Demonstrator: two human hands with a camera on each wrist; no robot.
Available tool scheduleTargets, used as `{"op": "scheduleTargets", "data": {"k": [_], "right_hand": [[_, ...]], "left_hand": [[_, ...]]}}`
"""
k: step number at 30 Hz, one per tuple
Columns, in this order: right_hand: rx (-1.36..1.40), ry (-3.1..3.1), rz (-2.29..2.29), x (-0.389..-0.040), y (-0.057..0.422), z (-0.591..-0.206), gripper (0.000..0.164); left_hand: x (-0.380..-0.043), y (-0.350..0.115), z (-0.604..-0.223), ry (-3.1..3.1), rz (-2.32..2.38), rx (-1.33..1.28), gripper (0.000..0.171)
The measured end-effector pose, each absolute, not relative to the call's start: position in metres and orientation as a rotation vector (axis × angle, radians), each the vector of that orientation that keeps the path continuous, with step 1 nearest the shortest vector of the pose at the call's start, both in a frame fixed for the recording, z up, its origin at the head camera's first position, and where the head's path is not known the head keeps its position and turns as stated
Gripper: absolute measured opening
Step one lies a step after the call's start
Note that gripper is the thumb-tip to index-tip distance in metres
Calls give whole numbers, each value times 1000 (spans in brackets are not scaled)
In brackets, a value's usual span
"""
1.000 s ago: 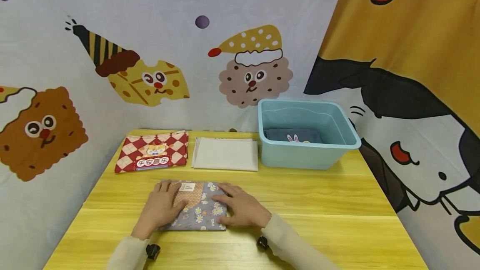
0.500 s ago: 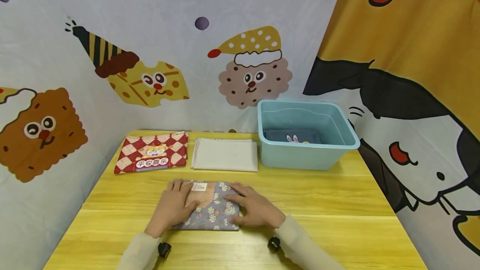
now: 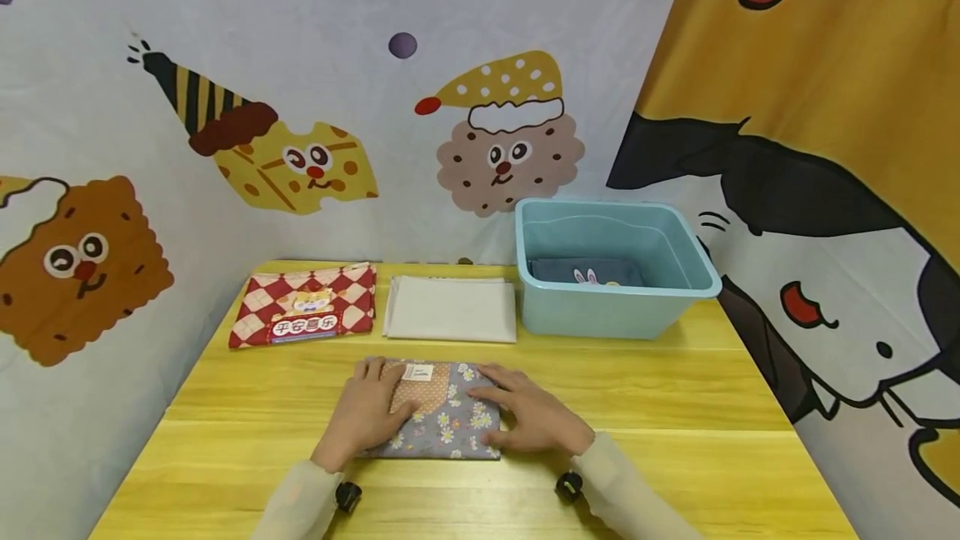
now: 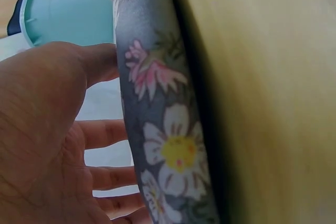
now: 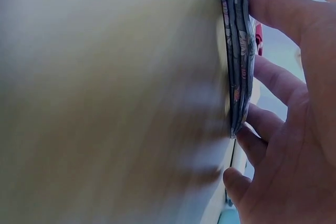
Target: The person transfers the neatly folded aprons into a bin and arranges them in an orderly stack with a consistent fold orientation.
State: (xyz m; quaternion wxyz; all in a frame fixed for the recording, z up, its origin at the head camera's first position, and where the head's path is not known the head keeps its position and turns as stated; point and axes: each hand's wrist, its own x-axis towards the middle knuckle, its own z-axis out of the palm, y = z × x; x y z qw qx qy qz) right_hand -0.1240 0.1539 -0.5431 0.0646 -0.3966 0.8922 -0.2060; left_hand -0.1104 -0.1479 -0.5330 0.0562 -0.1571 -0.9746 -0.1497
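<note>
A folded grey cloth with white daisies lies flat on the wooden table in the head view; it has a dotted orange patch and a small white label. My left hand rests on its left side, fingers extended over the top. On the right side, my right hand touches the cloth with spread fingers. The left wrist view shows the thumb and fingertips of the left hand against the daisy cloth. Stacked layers of the cloth's edge appear beside the right hand in the right wrist view.
Behind the hands lie a folded red-and-cream checked cloth and a folded off-white cloth. A light blue bin stands at the back right, holding a folded dark blue cloth. A printed curtain hangs behind the table.
Both hands and the daisy cloth under them have slid to the right across the table. The bin and the other folded cloths have stayed in place.
</note>
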Motion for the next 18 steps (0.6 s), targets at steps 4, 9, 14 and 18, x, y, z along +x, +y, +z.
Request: {"op": "scheduleTargets", "data": {"k": [4,9,14,18], "right_hand": [[-1199,2692,-650,-124,163,-543,68],[-1188,2683,-690,-125,173,-542,67],[-1178,2680,-717,-126,183,-542,67],[-1169,2678,-734,-126,192,-542,67]], "left_hand": [[-112,-139,-534,-2962,-464,-478,58],[-113,-128,-535,-2933,-472,-477,57],[-115,-117,-534,-2942,-473,-483,56],[-115,-108,-534,-2966,-477,-484,57]]}}
